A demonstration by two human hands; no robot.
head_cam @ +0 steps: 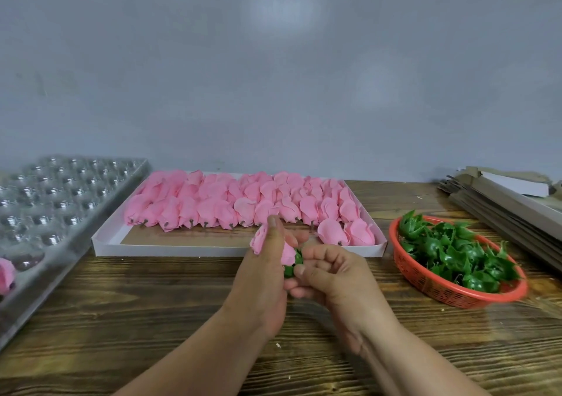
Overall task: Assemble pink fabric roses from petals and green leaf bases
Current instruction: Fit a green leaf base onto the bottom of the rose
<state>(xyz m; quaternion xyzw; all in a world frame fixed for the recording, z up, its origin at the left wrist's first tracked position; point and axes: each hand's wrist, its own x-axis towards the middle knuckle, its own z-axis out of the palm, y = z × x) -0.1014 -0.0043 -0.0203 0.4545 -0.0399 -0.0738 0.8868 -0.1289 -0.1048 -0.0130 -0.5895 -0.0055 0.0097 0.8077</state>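
Nearest the lens, two bare forearms over a wooden table (152, 319), meeting at the hands. Left hand (261, 277) wrapped around a pink rose (287, 251), fingers curled about the petals, one fingertip sticking up past the bloom. Right hand (331, 277) pressed close against it, thumb and fingertips pinching a green leaf base (297, 261) at the bottom of the flower (only slivers of green visible between the fingers). Rose and base held together just above the tabletop, between the two hands.

Just beyond the grip, a shallow white tray (213, 248) packed with rows of pink rose heads (243, 204), short stems pointing toward the hands; near edge of the tray bare, showing a brown liner. Right of the grip, a red mesh basket (425, 286) heaped with green leaf bases (456, 252). Farther right and back, a stack of flat cardboard (504, 195). Well left of the grip, a clear plastic tray (60, 195) of round cups, with one pink rose (5, 274) seated at its near end. Behind everything, a plain grey wall (273, 76).
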